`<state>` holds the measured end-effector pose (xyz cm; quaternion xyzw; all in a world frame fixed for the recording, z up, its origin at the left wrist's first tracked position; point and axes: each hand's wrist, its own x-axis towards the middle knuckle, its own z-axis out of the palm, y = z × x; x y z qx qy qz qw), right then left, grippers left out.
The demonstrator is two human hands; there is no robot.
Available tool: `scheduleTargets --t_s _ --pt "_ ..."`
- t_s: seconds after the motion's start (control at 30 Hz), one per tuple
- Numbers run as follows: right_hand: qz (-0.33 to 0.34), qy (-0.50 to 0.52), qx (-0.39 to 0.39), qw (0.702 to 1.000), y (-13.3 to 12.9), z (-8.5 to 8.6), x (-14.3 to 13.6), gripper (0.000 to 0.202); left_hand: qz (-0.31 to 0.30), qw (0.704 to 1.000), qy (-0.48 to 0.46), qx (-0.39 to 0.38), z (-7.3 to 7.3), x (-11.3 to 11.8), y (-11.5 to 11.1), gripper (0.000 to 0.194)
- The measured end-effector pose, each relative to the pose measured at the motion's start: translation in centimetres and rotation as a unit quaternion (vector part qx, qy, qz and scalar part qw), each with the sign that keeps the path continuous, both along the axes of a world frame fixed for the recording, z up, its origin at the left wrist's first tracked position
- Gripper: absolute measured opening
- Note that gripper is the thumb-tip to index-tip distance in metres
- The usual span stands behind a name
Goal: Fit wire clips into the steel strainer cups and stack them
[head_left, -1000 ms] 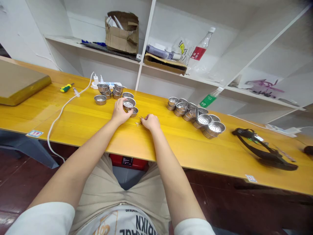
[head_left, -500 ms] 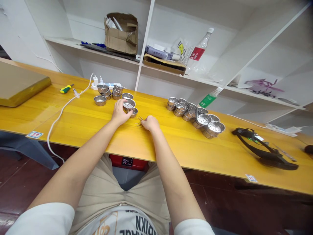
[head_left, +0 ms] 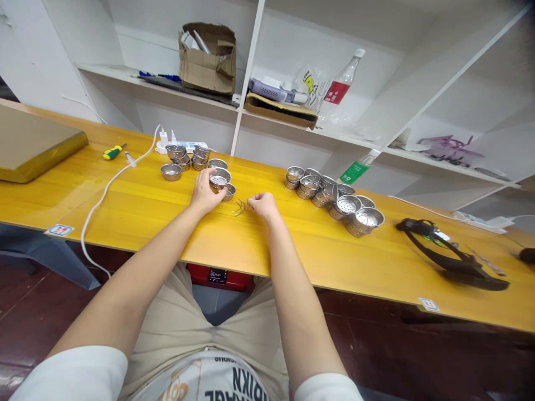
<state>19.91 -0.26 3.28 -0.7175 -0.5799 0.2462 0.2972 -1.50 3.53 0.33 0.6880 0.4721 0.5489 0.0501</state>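
Observation:
My left hand (head_left: 204,192) is closed on the side of a small perforated metal cup (head_left: 221,177), thumb and fingers at its wall. Another metal cup (head_left: 229,192) stands right in front of it, and one more cup (head_left: 218,164) is just behind. Several thin bent wires (head_left: 239,208) lie loosely on the table between my hands. Just right of the wires, my right hand (head_left: 262,204) hovers with its fingertips pinched; whatever is between them is too small to make out.
Stacked perforated cups (head_left: 346,205) stand to the right, with more cups (head_left: 184,154) at the back left. A screwdriver (head_left: 113,151), a white cable (head_left: 112,181) and a power strip (head_left: 188,146) lie left. A black headset-like strap (head_left: 451,253) rests at the far right.
My right hand has moved a little to the right and away from the wires, which now show more fully. My left hand and its cup have stayed in place.

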Motion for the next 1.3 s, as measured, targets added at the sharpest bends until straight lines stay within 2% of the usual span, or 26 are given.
scheduleTargets --t_s 0.1,0.23,0.33,0.47,0.63,0.83,0.97,1.1,1.2,1.3 --pt "-0.019 -0.009 0.011 1.0 0.1 -0.1 0.3 0.008 -0.002 1.0 0.0 -0.001 0.0 0.0 0.0 0.057" --pt "-0.024 -0.108 0.04 0.993 0.0 -0.1 0.6 0.017 -0.006 1.0 -0.001 -0.001 0.1 0.0 0.0 0.055" --pt "-0.01 -0.168 -0.01 0.986 -0.4 0.0 0.7 0.017 -0.007 1.0 -0.002 -0.001 0.1 0.0 -0.1 0.054" --pt "-0.05 -0.218 -0.069 0.972 -0.6 0.1 0.9 0.028 -0.011 1.0 0.0 -0.003 0.2 0.0 -0.1 0.053" --pt "-0.049 -0.221 -0.087 0.97 -0.3 0.1 1.2 0.029 -0.008 1.0 0.004 0.0 0.2 0.1 -0.1 0.053" --pt "-0.021 -0.27 -0.111 0.956 -0.4 0.6 0.7 0.038 -0.003 1.0 0.007 -0.003 0.2 0.1 -0.2 0.053" --pt "-0.006 -0.264 -0.114 0.958 -0.7 0.5 0.3 0.032 -0.001 1.0 0.008 0.002 0.3 0.0 -0.3 0.054" --pt "-0.009 -0.224 -0.052 0.973 -0.7 0.2 0.3 0.025 0.001 1.0 0.007 0.002 0.3 0.0 -0.4 0.057" --pt "-0.017 -0.169 -0.017 0.985 -0.3 -0.1 0.4 0.017 -0.001 1.0 0.002 -0.004 0.4 0.0 -0.5 0.06" --pt "-0.047 -0.07 0.048 0.995 0.5 -0.4 0.5 0.013 -0.013 1.0 -0.006 -0.005 0.4 0.0 -0.6 0.07"
